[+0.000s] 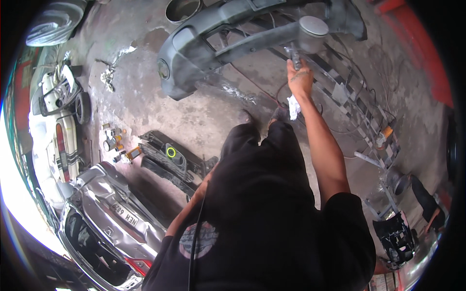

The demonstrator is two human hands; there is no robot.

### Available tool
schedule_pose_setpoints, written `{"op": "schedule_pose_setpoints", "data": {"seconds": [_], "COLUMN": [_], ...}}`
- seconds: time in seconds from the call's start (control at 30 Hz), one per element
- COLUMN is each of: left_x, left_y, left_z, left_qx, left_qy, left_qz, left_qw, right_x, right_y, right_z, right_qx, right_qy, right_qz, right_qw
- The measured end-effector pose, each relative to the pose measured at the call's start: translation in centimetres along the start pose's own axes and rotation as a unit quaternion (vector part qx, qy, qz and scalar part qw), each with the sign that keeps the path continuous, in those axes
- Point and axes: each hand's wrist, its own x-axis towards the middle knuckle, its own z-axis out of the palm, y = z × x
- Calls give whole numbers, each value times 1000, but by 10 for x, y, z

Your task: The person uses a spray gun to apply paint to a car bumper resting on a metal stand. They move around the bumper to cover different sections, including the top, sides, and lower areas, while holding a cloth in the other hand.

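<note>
My right hand (300, 77) reaches forward, its fingers wrapped round the handle of a spray gun (294, 57). The gun carries a round cup with a pale lid (314, 27). Just beyond it, a dark grey car bumper (194, 51) lies across a ladder-like metal frame (335, 77), with a round lamp (163, 69) at its left end. Below my right wrist hangs a crumpled white piece (293, 107), cloth or paper. My left hand (209, 178) is down beside my left thigh; its fingers are hidden.
A thin hose (257, 87) crosses the floor near my feet. Black trim panels (167, 157) and several small cans (112, 138) are at left, with a damaged silver car (116, 203) nearer. Behind them stands a motorcycle (60, 92). A bucket (183, 9) sits beyond the bumper.
</note>
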Motion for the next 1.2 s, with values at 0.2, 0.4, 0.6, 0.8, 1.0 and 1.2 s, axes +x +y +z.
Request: {"op": "schedule_pose_setpoints", "data": {"seconds": [0.2, 0.4, 0.6, 0.8, 1.0, 1.2], "left_x": [6, 15, 21, 43, 61, 63], "left_y": [3, 8, 34, 94, 140, 160], "left_z": [-31, -42, -23, 23, 55, 71], "left_qx": [6, 3, -20, -80, -120, -144], "left_qy": [-18, -21, -6, 22, 46, 61], "left_qz": [5, 0, -18, -39, -52, -60], "left_qw": [1000, 1000, 1000, 996, 990, 986], "right_x": [-42, -39, 17, 51, 71, 59], "right_y": [-56, -71, -68, -104, -90, -45], "right_z": [52, 55, 45, 31, 27, 60], "right_qx": [101, 135, 141, 260, 279, 159], "right_qy": [-212, -272, -275, -307, -331, -300], "right_qz": [-22, 2, 31, -43, -67, 1], "right_qw": [972, 953, 951, 914, 899, 941]}}
